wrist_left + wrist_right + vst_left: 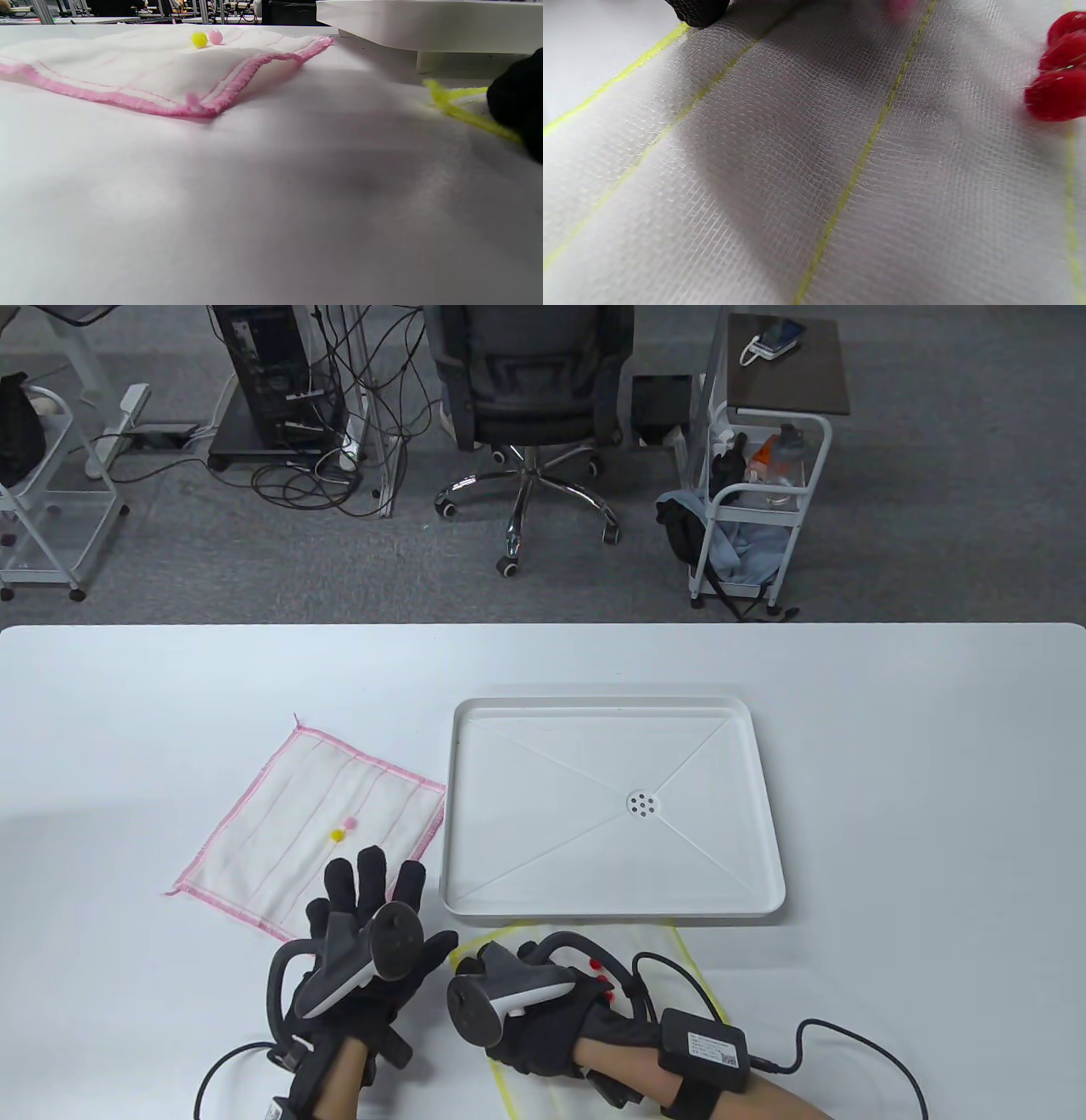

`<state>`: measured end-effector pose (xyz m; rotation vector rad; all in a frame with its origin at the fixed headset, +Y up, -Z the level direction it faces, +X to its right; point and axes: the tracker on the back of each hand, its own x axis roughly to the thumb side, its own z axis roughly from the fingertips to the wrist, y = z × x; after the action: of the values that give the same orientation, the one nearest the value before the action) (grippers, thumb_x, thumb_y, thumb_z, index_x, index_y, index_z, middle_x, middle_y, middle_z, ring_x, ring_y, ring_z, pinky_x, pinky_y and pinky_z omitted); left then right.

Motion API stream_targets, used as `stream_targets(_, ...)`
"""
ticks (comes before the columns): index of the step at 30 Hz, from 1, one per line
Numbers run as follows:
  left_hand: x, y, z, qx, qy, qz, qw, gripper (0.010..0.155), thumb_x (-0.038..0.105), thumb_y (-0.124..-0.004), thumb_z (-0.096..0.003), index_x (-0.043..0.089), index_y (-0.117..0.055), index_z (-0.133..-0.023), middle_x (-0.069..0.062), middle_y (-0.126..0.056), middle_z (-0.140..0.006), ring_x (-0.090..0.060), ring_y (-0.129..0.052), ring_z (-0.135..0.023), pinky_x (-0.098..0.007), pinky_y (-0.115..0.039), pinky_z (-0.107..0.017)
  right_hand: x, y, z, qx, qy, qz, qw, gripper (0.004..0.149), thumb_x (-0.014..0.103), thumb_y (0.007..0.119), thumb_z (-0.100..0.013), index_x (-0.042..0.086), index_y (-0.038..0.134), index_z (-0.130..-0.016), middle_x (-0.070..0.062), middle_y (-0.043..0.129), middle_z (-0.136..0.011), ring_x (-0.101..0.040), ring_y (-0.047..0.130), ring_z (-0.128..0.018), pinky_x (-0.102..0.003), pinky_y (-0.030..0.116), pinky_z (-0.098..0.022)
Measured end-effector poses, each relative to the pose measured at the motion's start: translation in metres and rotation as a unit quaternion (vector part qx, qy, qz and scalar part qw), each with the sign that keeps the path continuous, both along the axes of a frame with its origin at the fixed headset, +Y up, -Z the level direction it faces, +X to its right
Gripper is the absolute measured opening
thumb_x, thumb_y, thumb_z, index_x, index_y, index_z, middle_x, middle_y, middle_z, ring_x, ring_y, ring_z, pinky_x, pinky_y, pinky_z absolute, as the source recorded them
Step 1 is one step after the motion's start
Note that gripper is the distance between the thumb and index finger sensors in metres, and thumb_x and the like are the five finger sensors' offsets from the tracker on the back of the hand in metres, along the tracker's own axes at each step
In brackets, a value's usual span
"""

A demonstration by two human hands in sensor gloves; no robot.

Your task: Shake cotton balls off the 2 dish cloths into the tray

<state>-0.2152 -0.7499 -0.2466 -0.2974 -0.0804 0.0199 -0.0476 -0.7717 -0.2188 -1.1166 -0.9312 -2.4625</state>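
Observation:
A pink-edged dish cloth [314, 831] lies flat left of the white tray [615, 909], with a yellow ball [338, 836] and a pink ball [349, 821] on it. In the left wrist view the same cloth [127, 63] and balls [199, 39] lie ahead. My left hand [373, 875] hovers over that cloth's near corner, fingers straight and spread. A yellow-edged dish cloth [679, 954] lies below the tray with red balls [599, 973] on it. My right hand [475, 965] rests on it and its fingers curl onto the left corner. A fingertip [700, 10] sits at the hem, with red balls [1058, 63] to the right.
The tray's inside holds nothing but a drain hole [642, 804]. An office chair [530, 398], a computer tower [276, 373] and a wheeled cart [755, 500] stand on the floor beyond the table's far edge. A cable [857, 1044] trails from my right wrist.

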Motion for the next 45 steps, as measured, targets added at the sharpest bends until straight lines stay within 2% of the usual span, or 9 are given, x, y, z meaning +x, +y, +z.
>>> stream_targets(5, -0.002, 0.007, 0.005, 0.027, 0.007, 0.013, 1.000, 0.082, 0.079, -0.035, -0.0496, 0.038, 0.003, -0.110, -0.010, 0.015, -0.114, -0.046, 0.007, -0.100, -0.067, -0.026, -0.078, 0.010, 0.014, -0.002, -0.025, -0.002, -0.043, 0.999, 0.064, 0.043, 0.057, -0.062, 0.029, 0.015, -0.109, 0.003, 0.000, -0.114, -0.026, -0.002, -0.103, -0.053, 0.018, -0.077)
stream_targets(10, 0.001, 0.024, 0.020, 0.090, 0.004, 0.063, 0.994, 0.081, 0.077, -0.038, -0.0496, 0.038, -0.005, -0.113, -0.011, 0.010, -0.116, -0.046, 0.004, -0.102, -0.067, -0.027, -0.078, 0.047, 0.053, -0.004, -0.037, -0.027, -0.133, 0.990, 0.061, 0.042, 0.057, -0.063, 0.028, 0.024, -0.112, 0.001, 0.008, -0.118, -0.027, 0.005, -0.106, -0.053, 0.022, -0.077)
stream_targets(15, 0.020, 0.031, 0.030, 0.091, -0.027, 0.070, 0.993, 0.083, 0.077, -0.044, -0.0493, 0.033, -0.024, -0.116, -0.014, -0.009, -0.121, -0.047, -0.010, -0.106, -0.067, -0.035, -0.078, 0.105, 0.077, -0.012, 0.052, -0.102, -0.211, 0.971, 0.059, 0.041, 0.058, -0.063, 0.025, 0.031, -0.113, -0.003, 0.017, -0.121, -0.031, 0.015, -0.108, -0.054, 0.029, -0.078)
stream_targets(19, 0.039, 0.024, 0.031, 0.027, -0.045, 0.022, 0.998, 0.085, 0.077, -0.052, -0.0480, 0.025, -0.041, -0.115, -0.018, -0.032, -0.121, -0.048, -0.041, -0.107, -0.060, -0.057, -0.077, 0.149, 0.067, -0.008, 0.114, -0.171, -0.223, 0.953, 0.058, 0.041, 0.064, -0.062, 0.018, 0.046, -0.112, -0.012, 0.039, -0.120, -0.039, 0.044, -0.106, -0.055, 0.047, -0.076)
stream_targets(24, 0.065, 0.010, 0.032, -0.034, -0.085, -0.027, 0.995, 0.076, 0.072, -0.058, -0.0489, 0.024, -0.059, -0.108, -0.013, -0.054, -0.116, -0.040, -0.061, -0.103, -0.052, -0.067, -0.075, 0.171, 0.035, 0.008, 0.160, -0.208, -0.146, 0.954, 0.060, 0.040, 0.068, -0.061, 0.014, 0.047, -0.112, -0.020, 0.049, -0.113, -0.044, 0.057, -0.096, -0.054, 0.055, -0.071)
stream_targets(29, 0.080, 0.001, 0.033, -0.062, -0.064, -0.090, 0.992, 0.084, 0.076, -0.056, -0.0466, 0.023, -0.050, -0.112, -0.016, -0.046, -0.118, -0.044, -0.059, -0.103, -0.052, -0.069, -0.074, 0.175, 0.016, 0.013, 0.172, -0.236, -0.072, 0.954, 0.075, 0.050, 0.069, -0.058, 0.007, 0.042, -0.113, -0.026, 0.048, -0.109, -0.046, 0.060, -0.089, -0.051, 0.060, -0.067)
stream_targets(34, 0.079, -0.013, 0.027, -0.092, -0.013, -0.145, 0.985, 0.094, 0.081, -0.048, -0.0442, 0.019, -0.041, -0.115, -0.021, -0.039, -0.118, -0.049, -0.056, -0.102, -0.053, -0.069, -0.073, 0.171, 0.006, 0.010, 0.174, -0.239, -0.009, 0.955, 0.087, 0.060, 0.057, -0.057, 0.003, 0.027, -0.115, -0.031, 0.026, -0.110, -0.050, 0.043, -0.090, -0.053, 0.053, -0.070)
stream_targets(41, 0.088, -0.022, 0.026, -0.115, -0.037, -0.129, 0.984, 0.099, 0.080, -0.049, -0.0446, 0.012, -0.033, -0.114, -0.023, -0.032, -0.118, -0.050, -0.051, -0.102, -0.053, -0.067, -0.074, 0.172, 0.001, 0.003, 0.119, -0.264, -0.034, 0.957, 0.088, 0.056, 0.063, -0.057, 0.000, 0.027, -0.114, -0.033, 0.032, -0.108, -0.049, 0.051, -0.087, -0.050, 0.059, -0.066)
stream_targets(45, 0.101, -0.023, 0.028, -0.098, -0.036, -0.179, 0.978, 0.096, 0.076, -0.054, -0.0455, 0.011, -0.036, -0.113, -0.023, -0.044, -0.113, -0.046, -0.062, -0.096, -0.046, -0.076, -0.068, 0.171, 0.001, 0.003, 0.120, -0.271, -0.050, 0.954, 0.087, 0.053, 0.067, -0.056, -0.001, 0.030, -0.113, -0.033, 0.038, -0.106, -0.047, 0.059, -0.082, -0.047, 0.065, -0.062)
